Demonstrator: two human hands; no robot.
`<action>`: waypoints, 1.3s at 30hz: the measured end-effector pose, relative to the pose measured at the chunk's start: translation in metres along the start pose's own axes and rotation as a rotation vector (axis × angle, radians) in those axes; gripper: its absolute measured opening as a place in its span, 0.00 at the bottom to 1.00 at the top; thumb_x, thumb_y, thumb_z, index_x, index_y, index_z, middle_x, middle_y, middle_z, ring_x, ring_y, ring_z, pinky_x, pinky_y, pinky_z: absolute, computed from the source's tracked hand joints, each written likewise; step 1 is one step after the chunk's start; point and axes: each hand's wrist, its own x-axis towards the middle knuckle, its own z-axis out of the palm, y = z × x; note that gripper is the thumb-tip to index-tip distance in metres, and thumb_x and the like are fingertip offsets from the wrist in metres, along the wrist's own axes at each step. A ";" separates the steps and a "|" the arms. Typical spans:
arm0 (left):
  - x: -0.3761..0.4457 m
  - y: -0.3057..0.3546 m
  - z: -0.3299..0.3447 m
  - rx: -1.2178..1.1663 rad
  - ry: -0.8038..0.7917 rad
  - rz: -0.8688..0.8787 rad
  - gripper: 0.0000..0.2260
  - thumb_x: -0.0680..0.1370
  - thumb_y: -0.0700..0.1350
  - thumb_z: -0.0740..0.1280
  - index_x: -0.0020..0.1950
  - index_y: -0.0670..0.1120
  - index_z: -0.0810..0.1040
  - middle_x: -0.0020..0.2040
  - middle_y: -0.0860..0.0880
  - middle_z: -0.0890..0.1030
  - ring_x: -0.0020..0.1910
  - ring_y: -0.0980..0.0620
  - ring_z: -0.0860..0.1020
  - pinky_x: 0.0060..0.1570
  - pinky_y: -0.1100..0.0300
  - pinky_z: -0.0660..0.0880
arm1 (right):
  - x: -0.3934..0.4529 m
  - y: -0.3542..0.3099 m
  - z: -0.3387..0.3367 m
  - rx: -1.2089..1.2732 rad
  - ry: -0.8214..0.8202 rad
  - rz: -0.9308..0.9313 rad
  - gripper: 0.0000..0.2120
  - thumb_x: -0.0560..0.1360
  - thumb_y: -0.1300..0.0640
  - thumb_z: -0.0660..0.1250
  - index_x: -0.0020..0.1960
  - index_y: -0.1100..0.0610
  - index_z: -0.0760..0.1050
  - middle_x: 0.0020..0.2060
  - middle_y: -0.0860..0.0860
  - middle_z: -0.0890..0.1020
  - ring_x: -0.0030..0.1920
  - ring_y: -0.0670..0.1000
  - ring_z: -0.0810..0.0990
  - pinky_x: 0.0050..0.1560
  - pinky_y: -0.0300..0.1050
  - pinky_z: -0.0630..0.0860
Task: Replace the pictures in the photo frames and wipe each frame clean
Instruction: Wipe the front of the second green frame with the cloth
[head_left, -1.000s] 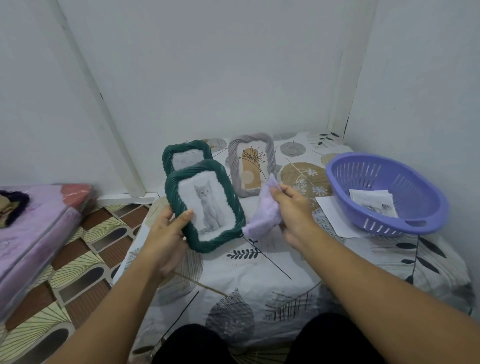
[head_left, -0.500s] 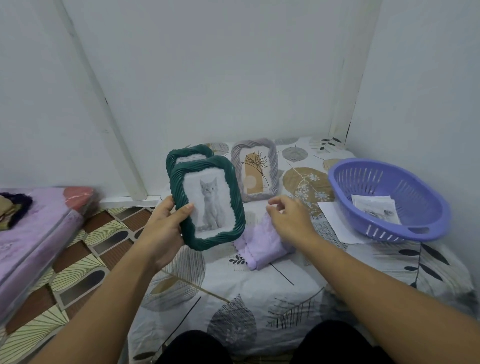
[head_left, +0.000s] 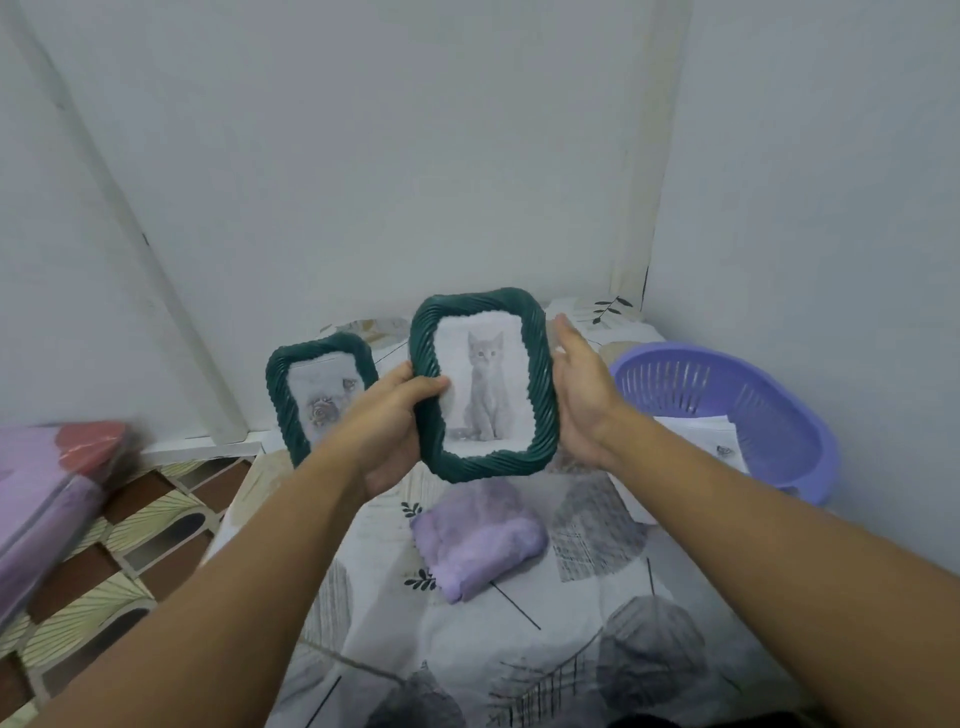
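A dark green twisted-rim photo frame (head_left: 540, 364) with a grey kitten picture is held upright above the table. My left hand (head_left: 389, 421) grips its left edge, thumb on the front. My right hand (head_left: 576, 389) lies flat against its right edge with straight fingers. A second green frame (head_left: 311, 364) with a rose picture stands behind at the left. The lilac cloth (head_left: 478, 540) lies crumpled on the table below the held frame. The grey frame seen earlier is hidden behind the held frame.
A purple plastic basket (head_left: 737, 395) with paper sheets (head_left: 711, 441) in it sits at the right by the wall. The table carries a leaf-print cover (head_left: 597, 649). A pink mattress (head_left: 47, 493) lies on the patterned floor at the left. White walls close the corner.
My right hand dropped the lilac cloth on the table and came up to the frame's right edge. The kitten frame was raised and shifted right, now upright.
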 end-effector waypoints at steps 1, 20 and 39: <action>0.009 0.003 0.010 0.019 -0.008 0.004 0.10 0.84 0.37 0.63 0.65 0.41 0.77 0.58 0.42 0.85 0.56 0.43 0.83 0.62 0.42 0.79 | 0.003 -0.008 -0.007 0.009 0.013 -0.013 0.34 0.84 0.34 0.44 0.69 0.55 0.77 0.61 0.58 0.84 0.61 0.59 0.83 0.57 0.55 0.79; 0.190 0.024 0.135 0.074 0.168 -0.014 0.09 0.72 0.36 0.62 0.50 0.43 0.77 0.44 0.44 0.79 0.43 0.43 0.79 0.47 0.48 0.76 | 0.118 -0.093 -0.121 -0.295 0.328 -0.163 0.12 0.69 0.44 0.53 0.43 0.52 0.64 0.34 0.52 0.68 0.36 0.52 0.64 0.42 0.52 0.61; 0.230 -0.035 0.137 0.112 0.275 -0.204 0.08 0.74 0.32 0.60 0.47 0.40 0.76 0.44 0.42 0.78 0.39 0.45 0.77 0.38 0.56 0.76 | 0.161 -0.044 -0.163 -1.323 0.449 0.043 0.28 0.76 0.45 0.59 0.74 0.53 0.61 0.64 0.54 0.75 0.70 0.59 0.68 0.74 0.63 0.54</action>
